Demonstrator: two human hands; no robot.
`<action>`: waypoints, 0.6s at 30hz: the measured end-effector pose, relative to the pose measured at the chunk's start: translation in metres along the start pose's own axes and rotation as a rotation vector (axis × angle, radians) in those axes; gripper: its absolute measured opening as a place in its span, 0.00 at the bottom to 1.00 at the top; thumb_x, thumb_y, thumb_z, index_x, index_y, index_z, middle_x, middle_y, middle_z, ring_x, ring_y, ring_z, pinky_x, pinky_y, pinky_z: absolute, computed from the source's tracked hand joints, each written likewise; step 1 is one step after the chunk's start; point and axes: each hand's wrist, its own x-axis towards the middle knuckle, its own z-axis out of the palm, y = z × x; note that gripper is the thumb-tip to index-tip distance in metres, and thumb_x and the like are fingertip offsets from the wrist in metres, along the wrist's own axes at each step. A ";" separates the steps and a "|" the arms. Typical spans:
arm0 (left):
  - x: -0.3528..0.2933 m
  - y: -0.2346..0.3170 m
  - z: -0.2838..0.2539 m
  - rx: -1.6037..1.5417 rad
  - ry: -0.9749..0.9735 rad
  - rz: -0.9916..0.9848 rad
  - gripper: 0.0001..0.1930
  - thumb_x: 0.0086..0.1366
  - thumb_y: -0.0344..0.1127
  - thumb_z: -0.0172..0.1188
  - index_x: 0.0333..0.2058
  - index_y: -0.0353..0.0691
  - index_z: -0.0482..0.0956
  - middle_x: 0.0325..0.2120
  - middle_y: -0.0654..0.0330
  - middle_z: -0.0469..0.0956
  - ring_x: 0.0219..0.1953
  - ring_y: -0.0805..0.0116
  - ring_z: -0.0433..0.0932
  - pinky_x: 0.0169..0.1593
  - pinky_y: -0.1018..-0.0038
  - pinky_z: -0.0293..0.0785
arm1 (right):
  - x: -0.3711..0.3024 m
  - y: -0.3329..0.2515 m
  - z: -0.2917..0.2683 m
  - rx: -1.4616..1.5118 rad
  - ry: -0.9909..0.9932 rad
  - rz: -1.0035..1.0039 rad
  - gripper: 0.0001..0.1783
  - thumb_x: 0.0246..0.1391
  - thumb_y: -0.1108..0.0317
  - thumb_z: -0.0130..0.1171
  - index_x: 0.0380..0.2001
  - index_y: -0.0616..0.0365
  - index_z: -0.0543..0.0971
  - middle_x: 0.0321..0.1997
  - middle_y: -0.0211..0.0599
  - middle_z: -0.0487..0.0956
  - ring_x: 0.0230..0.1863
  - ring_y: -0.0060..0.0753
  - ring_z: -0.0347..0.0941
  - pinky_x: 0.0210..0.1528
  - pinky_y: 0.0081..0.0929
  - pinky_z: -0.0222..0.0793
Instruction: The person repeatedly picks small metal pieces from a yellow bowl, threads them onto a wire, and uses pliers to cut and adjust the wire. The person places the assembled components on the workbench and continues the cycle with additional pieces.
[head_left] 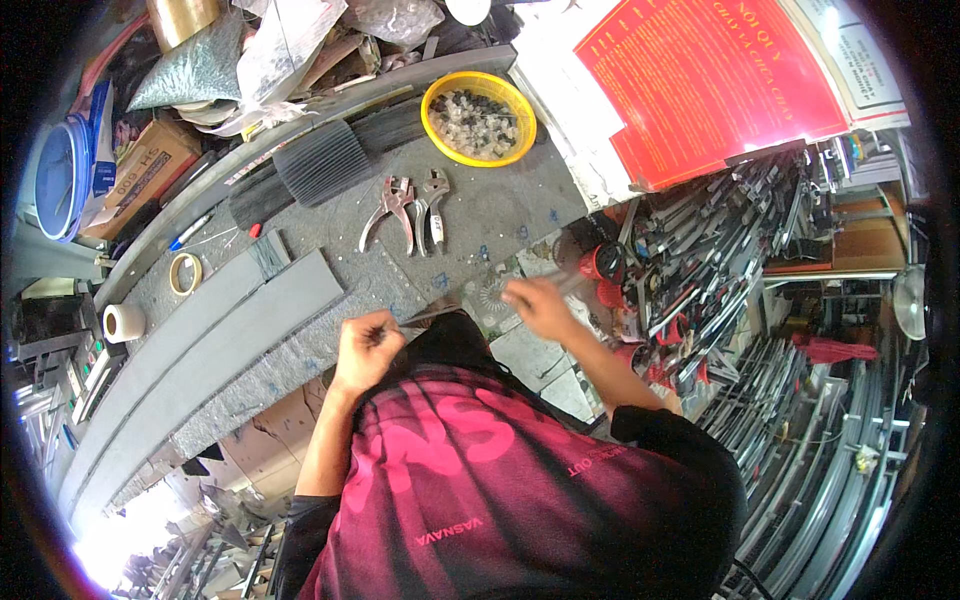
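My left hand (368,350) is closed in a fist at the bench's front edge, close to my body. Whatever it may hold is hidden by the fingers. My right hand (541,308) is raised over the floor beyond the bench's edge, slightly blurred, its fingers curled together; I cannot make out anything in them. On the grey bench top (480,215) ahead lie two metal hand tools like locking pliers, one with reddish jaws (397,205) and one grey (433,205). Long flat grey strips (255,315) stretch along the bench to the left.
A yellow basket (528,118) of small clear and black pieces stands at the back. Near it lies a ribbed dark block (322,163). Tape rolls (124,323) and a cardboard box (150,170) are left. At right are a red printed sheet (700,90) and stacked metal profiles (800,420).
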 end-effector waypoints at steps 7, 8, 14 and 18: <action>0.003 0.014 0.012 0.192 -0.146 0.007 0.08 0.56 0.28 0.63 0.24 0.30 0.73 0.16 0.56 0.67 0.22 0.78 0.65 0.28 0.71 0.69 | -0.040 0.010 0.072 0.254 -0.291 0.229 0.12 0.69 0.59 0.58 0.38 0.58 0.79 0.31 0.50 0.80 0.38 0.61 0.78 0.47 0.52 0.69; 0.003 0.016 0.008 0.175 -0.133 -0.001 0.08 0.57 0.27 0.63 0.24 0.30 0.74 0.15 0.56 0.67 0.21 0.77 0.66 0.27 0.71 0.69 | -0.037 0.015 0.069 0.221 -0.296 0.221 0.12 0.69 0.59 0.58 0.38 0.58 0.79 0.31 0.50 0.80 0.39 0.60 0.78 0.48 0.52 0.69; -0.004 0.012 -0.020 0.195 -0.009 -0.065 0.08 0.58 0.28 0.62 0.22 0.32 0.75 0.15 0.60 0.72 0.20 0.78 0.68 0.27 0.72 0.67 | -0.043 0.057 0.048 -0.055 -0.013 0.054 0.18 0.70 0.54 0.57 0.45 0.59 0.82 0.40 0.52 0.84 0.48 0.58 0.78 0.51 0.53 0.72; -0.016 0.003 -0.006 0.201 -0.074 -0.001 0.08 0.56 0.30 0.65 0.25 0.31 0.77 0.17 0.51 0.72 0.20 0.71 0.71 0.29 0.66 0.71 | -0.072 0.059 0.088 -0.083 -0.226 0.271 0.20 0.73 0.51 0.53 0.45 0.58 0.82 0.40 0.51 0.85 0.47 0.59 0.79 0.51 0.53 0.72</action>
